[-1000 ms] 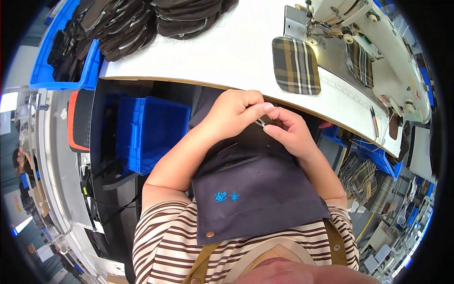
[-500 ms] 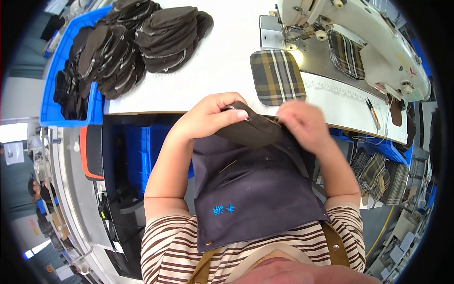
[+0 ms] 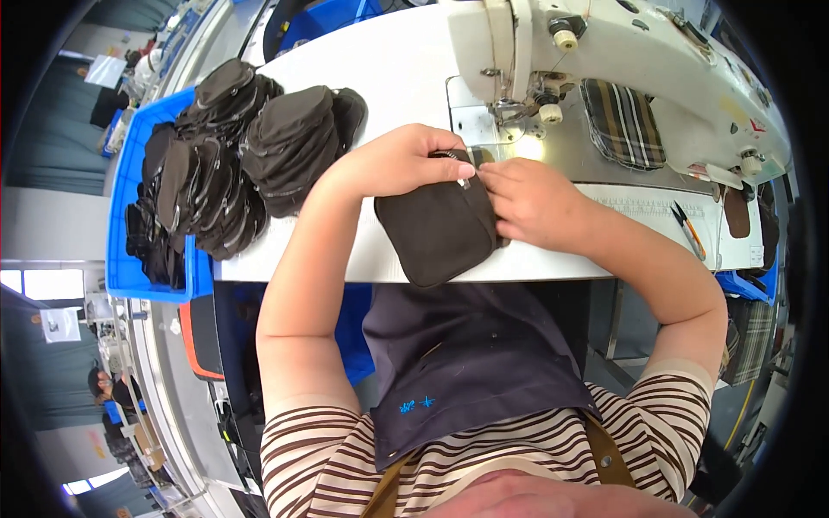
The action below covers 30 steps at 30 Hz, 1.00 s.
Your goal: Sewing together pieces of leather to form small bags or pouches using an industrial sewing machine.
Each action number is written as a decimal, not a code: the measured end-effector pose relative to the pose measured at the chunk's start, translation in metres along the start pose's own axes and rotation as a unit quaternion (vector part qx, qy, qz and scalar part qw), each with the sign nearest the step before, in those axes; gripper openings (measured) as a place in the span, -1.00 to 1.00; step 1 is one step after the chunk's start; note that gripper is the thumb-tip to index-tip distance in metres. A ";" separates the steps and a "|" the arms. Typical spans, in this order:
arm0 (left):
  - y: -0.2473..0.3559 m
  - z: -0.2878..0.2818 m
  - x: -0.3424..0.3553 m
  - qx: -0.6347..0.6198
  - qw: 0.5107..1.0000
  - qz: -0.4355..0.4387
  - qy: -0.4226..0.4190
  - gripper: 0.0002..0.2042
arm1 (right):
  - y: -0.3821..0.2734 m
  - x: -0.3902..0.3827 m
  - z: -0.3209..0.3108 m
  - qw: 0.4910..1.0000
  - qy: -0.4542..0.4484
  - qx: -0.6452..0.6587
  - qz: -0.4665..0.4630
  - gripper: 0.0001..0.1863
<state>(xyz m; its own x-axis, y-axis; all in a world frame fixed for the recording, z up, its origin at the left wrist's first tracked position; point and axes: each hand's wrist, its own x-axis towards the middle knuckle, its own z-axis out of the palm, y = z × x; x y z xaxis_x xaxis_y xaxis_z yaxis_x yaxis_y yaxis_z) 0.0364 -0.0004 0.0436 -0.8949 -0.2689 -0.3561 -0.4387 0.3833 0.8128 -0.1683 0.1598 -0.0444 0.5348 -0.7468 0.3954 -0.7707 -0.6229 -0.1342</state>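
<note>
A dark brown fabric pouch (image 3: 436, 229) with a zipper along its upper edge rests on the white table's near edge. Pinched at that zipper edge, the pouch is held by my left hand (image 3: 401, 161), thumb on top near the zipper pull. My right hand (image 3: 540, 205) is closed on the pouch's right edge, its fingers pressed together; the fingertips are partly hidden. Between my hands a small bit of plaid fabric (image 3: 481, 155) shows just past the pouch, the rest covered. Just beyond stands the sewing machine (image 3: 626, 52), its lit needle area (image 3: 511, 116) close to my fingers.
At left a blue bin (image 3: 121, 207) holds piled dark pouches (image 3: 194, 181), with another stack (image 3: 289, 147) beside it on the table. Plaid panels (image 3: 623, 125) lie stacked under the machine arm. Orange-handled thread snips (image 3: 689, 230) lie at right near a ruler strip (image 3: 639, 205).
My hands have brought the pouch up from my lap onto the table, toward the needle area. The plaid panel that lay in full sight is now mostly covered. The view has shifted.
</note>
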 end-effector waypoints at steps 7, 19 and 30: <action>-0.034 0.009 0.054 0.061 0.995 0.043 0.064 -0.85 | 0.009 -0.002 0.017 0.995 0.078 0.017 -0.052 -0.70; -0.027 0.014 0.050 0.158 0.979 0.056 0.113 -0.78 | -0.001 -0.004 0.010 0.982 0.135 -0.124 -0.052 -0.79; -0.024 0.022 0.053 0.170 0.970 0.006 0.174 -0.78 | -0.006 -0.012 0.009 0.985 0.089 -0.139 -0.040 -0.78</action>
<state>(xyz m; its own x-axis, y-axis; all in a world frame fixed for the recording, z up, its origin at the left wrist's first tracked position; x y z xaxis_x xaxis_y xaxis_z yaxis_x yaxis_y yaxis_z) -0.0022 -0.0046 -0.0047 -0.8442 -0.5221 -0.1213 -0.4825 0.6417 0.5962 -0.1668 0.1708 -0.0567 0.5480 -0.6294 0.5510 -0.8067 -0.5719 0.1491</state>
